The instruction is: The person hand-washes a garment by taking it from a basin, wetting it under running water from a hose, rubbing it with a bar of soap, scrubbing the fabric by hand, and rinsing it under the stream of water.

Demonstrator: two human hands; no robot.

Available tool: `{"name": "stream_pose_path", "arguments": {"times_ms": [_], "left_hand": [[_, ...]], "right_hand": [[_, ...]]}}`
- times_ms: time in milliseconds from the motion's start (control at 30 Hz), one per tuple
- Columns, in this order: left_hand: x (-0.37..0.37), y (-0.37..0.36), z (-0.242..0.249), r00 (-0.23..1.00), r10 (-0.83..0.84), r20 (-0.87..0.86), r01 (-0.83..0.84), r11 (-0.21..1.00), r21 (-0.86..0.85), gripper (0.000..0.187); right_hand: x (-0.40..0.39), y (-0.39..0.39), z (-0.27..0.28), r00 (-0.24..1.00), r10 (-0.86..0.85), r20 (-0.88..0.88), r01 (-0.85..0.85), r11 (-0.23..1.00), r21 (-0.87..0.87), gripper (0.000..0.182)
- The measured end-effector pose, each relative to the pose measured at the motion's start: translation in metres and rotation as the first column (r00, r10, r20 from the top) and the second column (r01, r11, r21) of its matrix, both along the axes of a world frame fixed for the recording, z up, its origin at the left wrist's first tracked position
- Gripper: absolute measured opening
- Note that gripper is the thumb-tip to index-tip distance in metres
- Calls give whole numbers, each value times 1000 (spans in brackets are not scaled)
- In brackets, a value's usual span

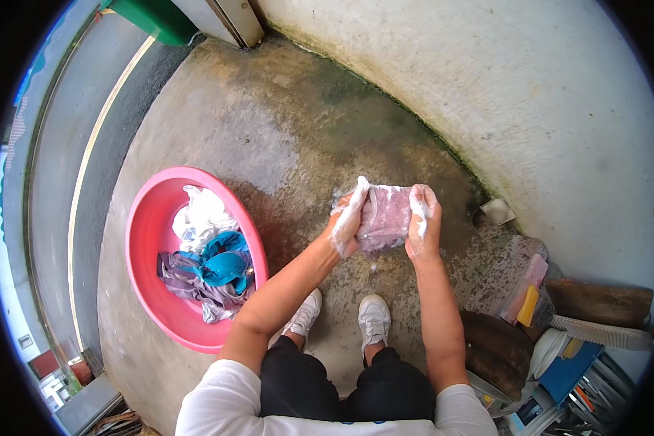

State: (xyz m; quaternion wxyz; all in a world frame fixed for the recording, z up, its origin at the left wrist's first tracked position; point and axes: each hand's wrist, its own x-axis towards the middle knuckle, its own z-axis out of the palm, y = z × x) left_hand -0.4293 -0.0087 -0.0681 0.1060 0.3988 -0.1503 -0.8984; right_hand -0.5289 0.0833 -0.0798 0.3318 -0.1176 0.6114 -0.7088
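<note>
Both left hand (347,224) and right hand (426,225) curl closed on the left and right edges of a sudsy pink cloth (385,216), likely soft, slippery and best gripped in bunched folds.

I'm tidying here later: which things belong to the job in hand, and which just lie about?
Likely part of the job:
soapy cloth between left hand and right hand
pink tub
clothes in it

Apparently just lying about:
wooden block
yellow thing
green container

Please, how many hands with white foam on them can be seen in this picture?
2: the left hand grips one side of the pinkish cloth, and the right hand grips the opposite side. No other hand shows.
</note>
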Motion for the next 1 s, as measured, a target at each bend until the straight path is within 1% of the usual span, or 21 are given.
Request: {"name": "stream_pose_path", "arguments": {"times_ms": [67,100,167,267,300,333,400,467,500,533,567,600,633,667,700,733,767,867,900,967,1000], "left_hand": [[-2,2,-4,999,35,12,-35,999,1,38],[-2,3,-8,998,53,18,-53,999,1,36],[-1,6,-36,997,69,21,-67,995,-76,32],[-1,13,-42,998,35,46,-26,981,-193,29],[-1,18,-40,996,60,-60,-72,970,-230,24],[-2,24,-38,996,82,-30,-86,977,-196,22],[-3,35,-32,992,119,30,-114,986,-125,18],[-8,43,-22,984,158,85,-153,987,-53,14],[-11,45,-15,988,149,47,-143,983,-117,18],[-14,46,-44,964,172,-201,-158,984,82,18],[-15,50,-97,875,230,-425,-117,954,275,17],[-11,54,-103,873,227,-432,-95,947,306,18],[-9,52,-88,870,224,-438,-72,939,336,18],[-10,53,-70,959,137,-249,-85,975,206,19],[-11,51,-30,997,75,-35,-72,995,75,20],[-11,50,-11,981,41,189,-32,998,-49,22],[-13,52,-22,979,-47,196,82,982,-171,22],[-11,52,-25,977,-103,187,142,967,-214,20],[-9,52,-25,975,-123,186,165,960,-227,19],[-5,52,-26,971,-160,180,204,943,-261,18],[-4,53,-27,968,-179,178,224,935,-276,17]], "right_hand": [[2,-1,2,999,-39,11,39,999,10,19],[4,-3,1,995,-97,-36,97,995,-2,19],[11,-7,0,970,-207,-126,205,978,-35,17],[42,-4,22,967,-16,-255,10,1000,-23,17],[55,-5,22,803,52,-594,-80,997,-21,18],[64,-8,21,520,96,-849,-161,987,12,20],[47,-6,15,345,130,-929,-164,983,77,22],[12,-4,-26,482,182,-857,-111,983,147,23],[3,-6,-29,550,187,-814,-71,981,178,25],[10,-10,-16,456,157,-876,-106,987,122,26],[24,-11,8,362,121,-924,-148,986,71,26],[25,-8,6,350,134,-927,-156,984,83,26],[27,-4,4,337,147,-930,-164,982,96,25],[28,-1,2,325,160,-932,-172,979,108,25],[9,2,-17,377,215,-901,-129,975,179,23],[-1,0,-23,430,268,-862,-93,963,253,21],[-2,0,-31,506,249,-826,-32,962,271,23],[40,-2,10,244,48,-969,-159,987,9,23],[33,0,4,286,24,-958,-181,983,-30,24],[4,4,-27,442,132,-887,-60,991,118,25],[-4,4,-28,520,175,-836,-9,980,199,25]]}}
